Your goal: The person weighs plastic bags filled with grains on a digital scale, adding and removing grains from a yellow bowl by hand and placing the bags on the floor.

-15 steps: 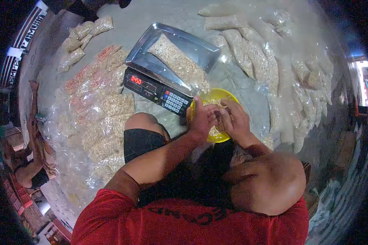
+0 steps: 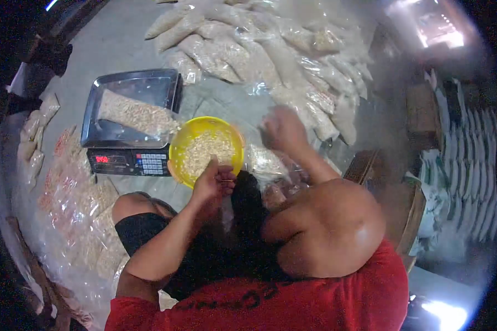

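Observation:
A yellow bowl (image 2: 239, 149) of pale, flaky pieces (image 2: 207, 148) stands in front of me. My left hand (image 2: 214, 181) is at its near rim, thumb up and fingers loosely bent, with nothing visible in them. Out to the right of the bowl is my right hand (image 2: 284, 129), smeared by motion, so its fingers cannot be made out. Left of the bowl, a filled clear plastic bag (image 2: 132, 114) lies on the metal pan of a digital scale (image 2: 128, 161) with a lit red display. The bag's end reaches toward the bowl's rim.
Many filled clear bags (image 2: 259, 58) lie in a heap on the floor ahead and to the right. More bags (image 2: 77, 204) are at the left, some with red print. A small clear bag (image 2: 265, 161) lies right of the bowl. White stacked sacks (image 2: 469, 171) stand far right.
My view has swung to the right. My hands, together over the bowl before, have parted: the right has moved away to the right, the left is at the near rim.

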{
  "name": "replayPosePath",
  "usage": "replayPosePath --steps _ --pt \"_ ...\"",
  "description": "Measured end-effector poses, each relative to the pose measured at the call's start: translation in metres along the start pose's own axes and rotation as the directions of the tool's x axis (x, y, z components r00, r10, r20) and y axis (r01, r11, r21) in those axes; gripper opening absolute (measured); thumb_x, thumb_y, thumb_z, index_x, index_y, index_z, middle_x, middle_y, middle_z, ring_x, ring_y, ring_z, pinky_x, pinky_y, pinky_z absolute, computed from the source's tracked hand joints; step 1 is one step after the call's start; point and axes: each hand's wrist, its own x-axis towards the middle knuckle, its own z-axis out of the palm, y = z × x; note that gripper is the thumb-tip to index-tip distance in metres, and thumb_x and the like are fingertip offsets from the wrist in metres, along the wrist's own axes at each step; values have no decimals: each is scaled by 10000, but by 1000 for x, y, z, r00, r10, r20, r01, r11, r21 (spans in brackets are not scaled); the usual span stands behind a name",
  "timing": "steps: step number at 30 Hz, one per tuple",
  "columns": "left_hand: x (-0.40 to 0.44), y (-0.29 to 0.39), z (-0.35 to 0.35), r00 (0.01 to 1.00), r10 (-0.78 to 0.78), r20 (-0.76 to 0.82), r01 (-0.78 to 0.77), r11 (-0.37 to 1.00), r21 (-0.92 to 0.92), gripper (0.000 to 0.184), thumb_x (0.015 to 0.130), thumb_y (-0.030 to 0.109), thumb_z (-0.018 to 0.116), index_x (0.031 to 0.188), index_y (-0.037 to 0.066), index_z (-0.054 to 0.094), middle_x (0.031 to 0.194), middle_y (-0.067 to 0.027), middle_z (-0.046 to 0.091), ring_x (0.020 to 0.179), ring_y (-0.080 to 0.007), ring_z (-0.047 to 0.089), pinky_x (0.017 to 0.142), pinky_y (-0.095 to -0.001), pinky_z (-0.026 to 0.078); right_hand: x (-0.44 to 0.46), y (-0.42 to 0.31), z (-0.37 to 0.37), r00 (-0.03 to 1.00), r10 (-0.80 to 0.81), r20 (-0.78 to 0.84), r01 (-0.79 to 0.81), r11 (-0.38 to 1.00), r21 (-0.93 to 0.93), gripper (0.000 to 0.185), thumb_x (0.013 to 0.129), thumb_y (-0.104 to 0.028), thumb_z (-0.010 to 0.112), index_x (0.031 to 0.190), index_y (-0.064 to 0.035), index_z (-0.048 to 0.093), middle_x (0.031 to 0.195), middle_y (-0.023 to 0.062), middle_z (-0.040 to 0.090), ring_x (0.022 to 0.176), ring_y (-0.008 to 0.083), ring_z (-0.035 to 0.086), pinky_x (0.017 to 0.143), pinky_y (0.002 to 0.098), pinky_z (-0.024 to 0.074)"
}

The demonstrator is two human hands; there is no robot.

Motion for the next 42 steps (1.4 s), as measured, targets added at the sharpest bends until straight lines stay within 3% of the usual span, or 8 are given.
replayPosePath --steps 12,17,21,28,32,37,39,42 --pt "12 -12 -5 979 -88 181 -7 885 466 710 1043 686 385 1085 37 670 796 -61 667 696 -168 611 687 -340 515 36 76 45 981 190 -39 -192 921 -340 711 872 -203 745 1478 14 443 1386 279 517 1269 449 523 1038 512 458" --pt "25 -24 -13 880 273 389 -469 630 619 682 1059 618 416 1098 -22 648 805 -97 675 757 -204 659 730 -376 539 15 80 36 954 276 -119 -267 960 88 765 853 -302 789 1440 53 450 1379 330 525 1271 501 513 1116 534 400" --pt "11 -17 7 914 198 356 -392 660 641 677 1042 614 467 1055 -31 673 780 -120 682 743 -241 677 738 -413 542 52 195 74 990 139 36 -103 863 -494 386 981 -308 604 1080 59 676 979 286 699 908 431 677 845 532 515" --pt "7 -11 -3 946 82 312 -283 675 681 570 1037 557 555 889 20 678 703 -121 650 652 -255 668 638 -422 540 53 179 47 942 207 -264 -326 747 -579 531 964 -452 634 1146 45 682 1208 301 642 1209 493 549 1037 591 415" --pt "-6 -3 1 801 427 420 -576 357 735 502 993 508 637 900 18 695 775 -173 678 741 -369 688 691 -458 545 71 224 49 864 242 -442 -283 959 -28 512 964 -380 644 1164 90 658 1227 313 647 1172 512 580 1033 554 452" --pt "-38 44 -13 426 823 376 -530 -110 841 437 920 296 711 1263 35 648 1184 -221 648 1104 -414 631 956 -492 497 138 316 -45 914 -302 -273 -270 51 -961 297 999 -274 605 1103 -19 717 1078 154 710 967 282 673 819 373 531" --pt "-48 73 -18 285 878 385 -358 -275 892 492 916 249 686 1355 40 606 1327 -225 604 1212 -420 585 1039 -515 459 120 223 -125 814 -210 -542 -174 801 -572 306 1002 -255 627 1160 -3 694 1139 158 697 1011 266 664 854 368 536" --pt "-44 102 -35 353 884 306 180 -385 905 608 886 202 660 1475 122 530 1532 -253 429 1399 -448 437 1152 -608 336 103 125 -193 720 131 -682 166 922 351 347 1005 -227 660 1246 22 660 1231 163 678 1079 243 652 906 360 542"
